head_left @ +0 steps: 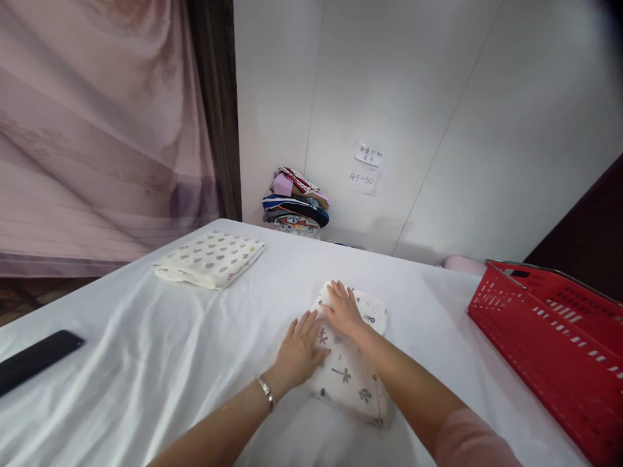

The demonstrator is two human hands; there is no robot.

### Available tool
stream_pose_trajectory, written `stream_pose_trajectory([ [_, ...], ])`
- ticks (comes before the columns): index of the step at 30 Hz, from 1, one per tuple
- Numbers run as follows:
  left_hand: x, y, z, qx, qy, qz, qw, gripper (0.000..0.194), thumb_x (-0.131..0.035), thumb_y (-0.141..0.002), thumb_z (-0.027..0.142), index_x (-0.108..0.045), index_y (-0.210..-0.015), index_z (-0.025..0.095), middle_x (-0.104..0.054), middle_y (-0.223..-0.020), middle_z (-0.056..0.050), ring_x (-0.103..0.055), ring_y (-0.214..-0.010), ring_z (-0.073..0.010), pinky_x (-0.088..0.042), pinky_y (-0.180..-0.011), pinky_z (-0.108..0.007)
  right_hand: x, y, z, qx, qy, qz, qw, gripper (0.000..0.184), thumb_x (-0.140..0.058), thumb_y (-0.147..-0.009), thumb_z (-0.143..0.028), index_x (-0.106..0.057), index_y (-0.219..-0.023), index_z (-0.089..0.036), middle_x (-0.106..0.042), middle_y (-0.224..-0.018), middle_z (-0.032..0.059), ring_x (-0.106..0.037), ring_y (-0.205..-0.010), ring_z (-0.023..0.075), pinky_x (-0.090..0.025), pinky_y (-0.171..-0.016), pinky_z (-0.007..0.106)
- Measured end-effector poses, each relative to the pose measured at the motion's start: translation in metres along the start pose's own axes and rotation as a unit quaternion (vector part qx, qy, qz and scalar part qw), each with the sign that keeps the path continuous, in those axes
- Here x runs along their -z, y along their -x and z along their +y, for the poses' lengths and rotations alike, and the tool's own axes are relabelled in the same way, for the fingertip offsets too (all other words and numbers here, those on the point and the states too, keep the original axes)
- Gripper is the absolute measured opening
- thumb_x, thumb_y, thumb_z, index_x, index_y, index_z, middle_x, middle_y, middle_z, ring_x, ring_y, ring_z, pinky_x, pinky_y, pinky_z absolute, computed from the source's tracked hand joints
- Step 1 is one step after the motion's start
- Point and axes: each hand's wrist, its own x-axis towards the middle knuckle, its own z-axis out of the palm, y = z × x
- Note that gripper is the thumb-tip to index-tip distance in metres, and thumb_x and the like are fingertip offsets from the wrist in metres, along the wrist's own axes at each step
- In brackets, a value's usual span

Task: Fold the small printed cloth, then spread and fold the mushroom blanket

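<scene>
A folded white cloth (348,383) with small grey plant prints lies in front of me on the white-covered bed (209,370). Its far part is folded into a smaller layer. My left hand (302,350) rests on the cloth's left edge, fingers stretched out and a silver bracelet at the wrist. Flat on the far folded part lies my right hand (343,308), fingers extended. Both palms face down, and neither hand grips anything visible.
Another folded white cloth (211,259) with grey prints lies at the far left. A black phone-like object (39,357) is at the left edge. To the right stands a red plastic basket (549,344). Folded clothes (296,204) are stacked by the wall beyond the bed.
</scene>
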Motion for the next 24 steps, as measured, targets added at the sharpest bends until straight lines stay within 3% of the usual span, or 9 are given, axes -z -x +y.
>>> stream_pose_trajectory([
  [3, -0.018, 0.001, 0.004, -0.008, -0.012, -0.045, 0.999, 0.067, -0.036, -0.084, 0.053, -0.029, -0.140, 0.016, -0.021, -0.148, -0.008, -0.013, -0.137, -0.0256, -0.015, -0.110, -0.048, -0.011, -0.003, -0.005, -0.044, -0.008, -0.066, 0.997, 0.061, -0.031, -0.089, -0.046, -0.025, -0.140, -0.014, -0.017, -0.149, 0.0084, -0.007, -0.137, 0.0220, -0.004, -0.109, 0.042],
  [6, -0.024, 0.004, 0.005, -0.006, -0.020, -0.049, 0.999, 0.067, -0.031, -0.085, 0.054, -0.026, -0.141, 0.015, -0.018, -0.149, -0.007, -0.011, -0.137, -0.0253, -0.014, -0.111, -0.048, -0.024, -0.003, 0.001, -0.089, -0.026, -0.128, 0.987, 0.067, -0.024, -0.088, -0.053, -0.019, -0.143, -0.014, -0.012, -0.150, 0.0071, -0.005, -0.138, 0.0212, -0.003, -0.109, 0.044],
  [13, -0.022, 0.003, 0.005, -0.011, -0.031, -0.041, 0.999, 0.066, -0.031, -0.086, 0.053, -0.029, -0.140, 0.015, -0.019, -0.148, -0.008, -0.012, -0.137, -0.0265, -0.014, -0.110, -0.051, -0.026, -0.008, 0.006, -0.100, -0.048, -0.156, 0.982, 0.068, -0.022, -0.088, -0.055, -0.016, -0.143, -0.016, -0.007, -0.151, 0.0046, -0.002, -0.138, 0.0194, -0.001, -0.109, 0.042],
  [17, -0.022, 0.005, 0.006, -0.013, -0.034, -0.038, 0.999, 0.065, -0.031, -0.086, 0.051, -0.029, -0.140, 0.015, -0.019, -0.148, -0.007, -0.012, -0.137, -0.0265, -0.015, -0.110, -0.051, -0.020, -0.013, 0.012, -0.117, -0.023, -0.137, 0.983, 0.069, -0.022, -0.088, -0.056, -0.017, -0.143, -0.016, -0.006, -0.151, 0.0045, -0.001, -0.138, 0.0191, 0.002, -0.109, 0.040],
  [24, -0.024, 0.004, 0.004, -0.016, -0.048, -0.025, 0.998, 0.063, -0.031, -0.086, 0.050, -0.030, -0.139, 0.016, -0.020, -0.148, -0.007, -0.014, -0.137, -0.0261, -0.017, -0.109, -0.051, -0.029, -0.010, 0.023, -0.120, -0.009, -0.130, 0.984, 0.071, -0.014, -0.088, -0.059, -0.016, -0.143, -0.016, -0.006, -0.151, 0.0033, 0.000, -0.138, 0.0184, 0.002, -0.109, 0.041],
])
